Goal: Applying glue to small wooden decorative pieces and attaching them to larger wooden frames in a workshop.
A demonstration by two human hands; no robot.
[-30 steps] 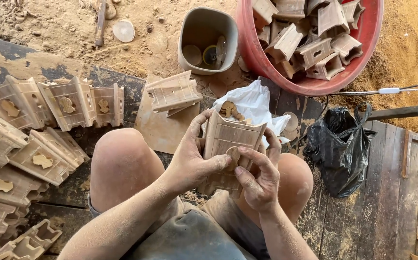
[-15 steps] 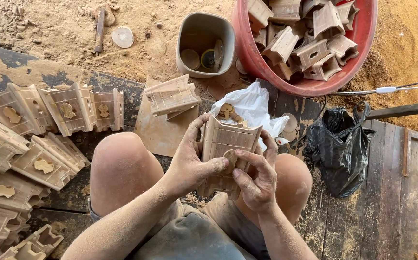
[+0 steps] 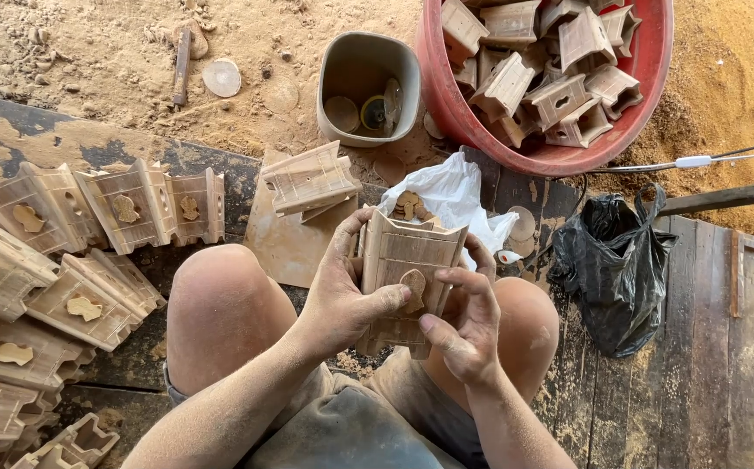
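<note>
Barely anything has shifted since half a second ago: both hands sit in the same place above the knees, and the right thumb has only crept closer onto the small ornament.

Left hand (image 3: 342, 300) is wrapped around the pale carved wooden box piece (image 3: 407, 274), thumb across its front, fingers curled behind. Right hand (image 3: 464, 326) has fingers bent and thumb pressed against the little brown flower-shaped wooden ornament (image 3: 413, 287) on the panel's face; whether it is fixed down I can't tell.

By the look of it, the work is well under way but far from over. Along the left edge of the dark plank floor (image 3: 698, 347) lie rows of finished-looking carved pieces with ornaments (image 3: 90, 260). At the top, the red plastic basin (image 3: 559, 156) is piled with plain wooden pieces (image 3: 533, 78), apparently undecorated.

Behind the held piece sits a white plastic bag (image 3: 455, 195), one ornament showing on it. A grey square tub (image 3: 364, 82) stands on the sawdust, a black plastic bag (image 3: 616, 269) lies on the right.
</note>
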